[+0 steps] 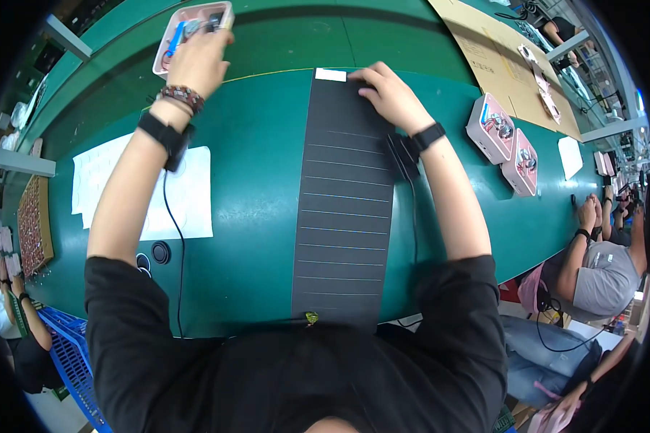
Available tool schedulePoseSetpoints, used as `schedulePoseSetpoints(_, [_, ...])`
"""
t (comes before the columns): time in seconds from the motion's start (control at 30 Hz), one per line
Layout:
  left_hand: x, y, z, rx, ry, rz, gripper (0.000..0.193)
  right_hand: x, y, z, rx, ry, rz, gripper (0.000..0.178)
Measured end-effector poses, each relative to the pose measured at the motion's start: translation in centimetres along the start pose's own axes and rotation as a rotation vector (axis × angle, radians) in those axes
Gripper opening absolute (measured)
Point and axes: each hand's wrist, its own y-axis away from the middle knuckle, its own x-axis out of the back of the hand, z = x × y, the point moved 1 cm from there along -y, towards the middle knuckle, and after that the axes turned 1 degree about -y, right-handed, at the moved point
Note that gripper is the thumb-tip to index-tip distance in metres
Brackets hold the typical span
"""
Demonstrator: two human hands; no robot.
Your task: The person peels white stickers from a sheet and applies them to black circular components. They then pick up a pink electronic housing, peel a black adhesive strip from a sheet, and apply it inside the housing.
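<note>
Loosely curled, the right hand (pixel 391 94) has its thumb standing apart from the index finger, with nothing visible between them, at the upper right corner of a long black strip (pixel 345 216) in the upper middle of the frame. The left hand (pixel 198 59) reaches into a pink box (pixel 183 12) at the upper left; its fingertips are hidden among the box's contents, so whether they are closed on anything cannot be told. A blue piece (pixel 175 41) shows in that box, just beside the fingers. The black strip runs from the upper middle down to the person's body, crossed by thin pale lines, with a white label (pixel 331 74) at its top end, near the right index fingertip. Strip and hands are over a green table (pixel 253 187). White sheets (pixel 195 198) lie beneath the left forearm, and a dark round cap (pixel 161 252) sits just below them. Toward the upper right, two pink containers (pixel 477 132) (pixel 515 177) holding small parts stand side by side, near a brown cardboard sheet (pixel 469 43). A blue crate (pixel 70 346) is at the lower left; a co-worker in a grey shirt (pixel 605 278) sits at the right edge.
</note>
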Motion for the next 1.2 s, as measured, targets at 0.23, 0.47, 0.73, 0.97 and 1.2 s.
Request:
schedulePoseSetpoints(0.23, [10.7,10.4,15.5,-0.194,0.376,-0.188,0.020,-0.6,-3.8,2.5,0.112,-0.003,-0.192,0.020])
schedulePoseSetpoints(0.47, [10.3,16.6,21.5,-0.153,0.360,-0.369,0.037,-0.5,-7.1,2.1,0.239,0.086,-0.428,0.010])
schedulePoseSetpoints(0.73, [12.0,15.8,20.7,-0.064,0.579,-0.350,0.037,1.0,-3.8,7.3,-0.321,-1.028,0.007,0.006])
schedulePoseSetpoints(0.97, [13.5,17.0,16.7,0.195,0.941,-0.139,0.034,2.5,9.5,-14.2,-0.106,-1.168,-0.111,0.015])
schedulePoseSetpoints(1.2, [13.3,19.6,17.6,0.020,0.995,-0.199,0.024,0.4,16.8,-20.6,-0.111,-0.960,-0.065,0.016])
